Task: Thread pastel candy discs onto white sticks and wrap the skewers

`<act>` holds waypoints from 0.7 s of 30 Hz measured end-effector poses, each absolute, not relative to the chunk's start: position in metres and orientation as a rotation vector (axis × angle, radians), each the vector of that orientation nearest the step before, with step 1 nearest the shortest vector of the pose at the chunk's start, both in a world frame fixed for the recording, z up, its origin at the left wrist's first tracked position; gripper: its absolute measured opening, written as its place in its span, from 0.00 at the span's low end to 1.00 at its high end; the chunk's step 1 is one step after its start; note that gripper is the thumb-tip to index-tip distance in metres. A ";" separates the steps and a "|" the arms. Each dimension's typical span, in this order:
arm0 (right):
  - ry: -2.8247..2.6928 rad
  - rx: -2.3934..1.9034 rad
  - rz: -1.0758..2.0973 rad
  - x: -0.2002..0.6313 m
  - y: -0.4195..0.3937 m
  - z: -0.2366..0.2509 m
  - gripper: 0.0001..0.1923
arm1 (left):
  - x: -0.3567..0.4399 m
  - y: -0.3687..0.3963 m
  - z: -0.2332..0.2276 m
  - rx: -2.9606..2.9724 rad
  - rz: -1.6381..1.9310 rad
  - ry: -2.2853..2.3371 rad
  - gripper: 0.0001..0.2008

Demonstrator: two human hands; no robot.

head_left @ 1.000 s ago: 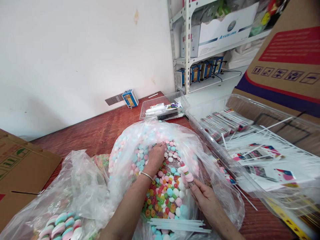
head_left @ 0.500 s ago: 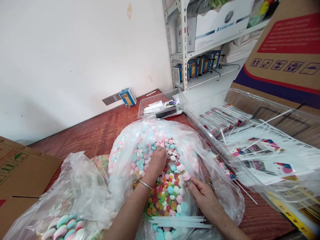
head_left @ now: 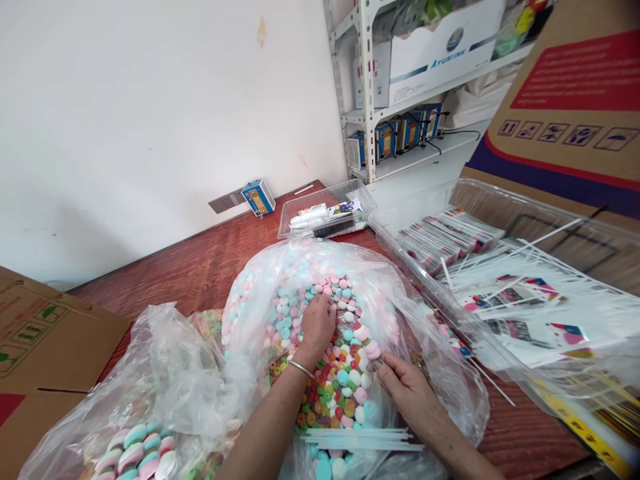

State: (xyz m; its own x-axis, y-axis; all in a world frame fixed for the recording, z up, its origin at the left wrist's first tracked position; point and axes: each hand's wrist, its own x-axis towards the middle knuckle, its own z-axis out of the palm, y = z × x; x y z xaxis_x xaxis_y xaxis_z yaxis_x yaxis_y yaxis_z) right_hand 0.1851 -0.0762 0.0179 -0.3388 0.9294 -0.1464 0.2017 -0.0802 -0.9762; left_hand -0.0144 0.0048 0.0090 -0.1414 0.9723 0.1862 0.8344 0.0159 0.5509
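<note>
My left hand (head_left: 319, 325), with a bangle at the wrist, is down among pink, white and blue candies (head_left: 285, 323) in a large clear plastic bag (head_left: 395, 270). Its fingers are curled together, and whatever they pinch is hidden. My right hand (head_left: 403, 385) is closed on the lower end of a candy skewer (head_left: 369, 343) that carries pink and white pieces. Below my hands, ring-shaped gummies (head_left: 313, 407) in red, orange and green mix with the round candies. A row of white plastic sticks (head_left: 357, 439) lies across the candies at the front.
A second plastic bag (head_left: 167, 380) on the left holds finished-looking candy stacks (head_left: 137, 453). To the right stands a clear bin (head_left: 425, 293) of printed packets and sticks. A small clear tray (head_left: 285, 227) sits behind, cardboard boxes (head_left: 65, 333) at the sides.
The view has shifted slightly. My left wrist has moved a little to the right, its fingers still among the candies. My right hand keeps its grip on the skewer.
</note>
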 end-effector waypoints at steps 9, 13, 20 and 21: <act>-1.834 -1.305 1.214 0.181 -0.082 0.037 0.16 | 0.000 -0.056 0.052 0.998 1.272 1.306 0.17; -1.973 -1.317 1.187 0.175 -0.083 0.039 0.16 | 0.002 -0.083 0.061 0.748 1.309 1.228 0.19; -2.061 -1.324 1.198 0.169 -0.086 0.043 0.15 | -0.008 -0.106 0.059 0.620 1.279 1.187 0.24; -2.058 -1.313 1.201 0.169 -0.088 0.044 0.16 | -0.009 -0.107 0.058 0.612 1.296 1.208 0.23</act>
State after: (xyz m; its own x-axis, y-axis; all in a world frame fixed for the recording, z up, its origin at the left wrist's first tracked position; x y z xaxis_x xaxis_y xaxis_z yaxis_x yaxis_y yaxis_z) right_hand 0.1689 -0.0877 0.0442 -0.4673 0.8786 -0.0981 0.5175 0.1819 -0.8361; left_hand -0.0092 -0.1065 0.0579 -0.1603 0.9331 -0.3220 -0.3868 0.2407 0.8902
